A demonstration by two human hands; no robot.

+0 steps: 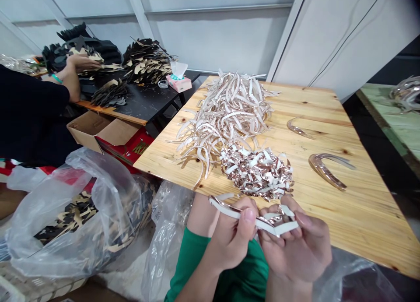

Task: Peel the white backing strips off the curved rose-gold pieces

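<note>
My left hand (pixel 229 236) and my right hand (pixel 295 245) pinch a bent strip with a white face and a rose-gold metallic sheen (pixel 252 216), just over the near edge of the pine table (pixel 331 210). Close beyond my hands lies a heap of crumpled rose-gold and white scraps (pixel 256 171). Behind it rises a larger pile of curved white strips (pixel 226 109). To the right, a rose-gold curved piece (pixel 323 170) and a smaller one (pixel 297 129) lie apart on the wood.
To the left, a co-worker's hand (pixel 82 63) rests on black and camouflage cutouts on a dark table (pixel 147 103). A tissue box (pixel 179 81), cardboard box (pixel 98 131) and clear plastic bag of cutouts (pixel 75 219) stand nearby. Metallic pieces lie on a green surface (pixel 377 109) at right.
</note>
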